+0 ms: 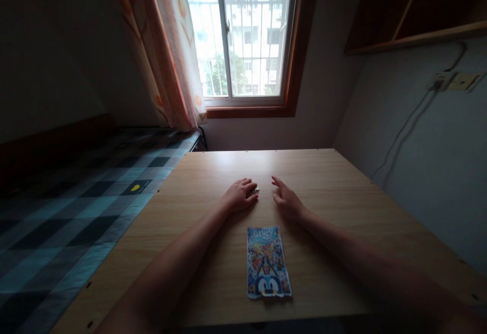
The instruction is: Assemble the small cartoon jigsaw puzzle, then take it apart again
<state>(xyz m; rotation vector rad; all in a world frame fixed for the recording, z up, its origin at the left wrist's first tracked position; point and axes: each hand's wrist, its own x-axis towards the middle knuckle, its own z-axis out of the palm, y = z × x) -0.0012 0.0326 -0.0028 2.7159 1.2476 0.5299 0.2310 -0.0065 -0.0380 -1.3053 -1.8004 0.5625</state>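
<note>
On the wooden table, my left hand (239,195) lies with its fingers apart beside a little cluster of small shiny pieces (255,190). Thumb and fingertips border the pieces, which are too small to name and partly hidden by the fingers. Across a short gap to the right, my right hand (288,202) rests on its edge, fingers stretched out and nothing in it. Nearer to me, between my forearms, a colourful printed packet (268,263) with cartoon figures lies flat on the tabletop.
The light wooden table (327,273) reaches toward the window (251,45). To the left is a bed with a checked cover (95,187), below a curtain (163,45). A cable (403,126) hangs from a wall socket (461,81) on the right, under a shelf (418,40).
</note>
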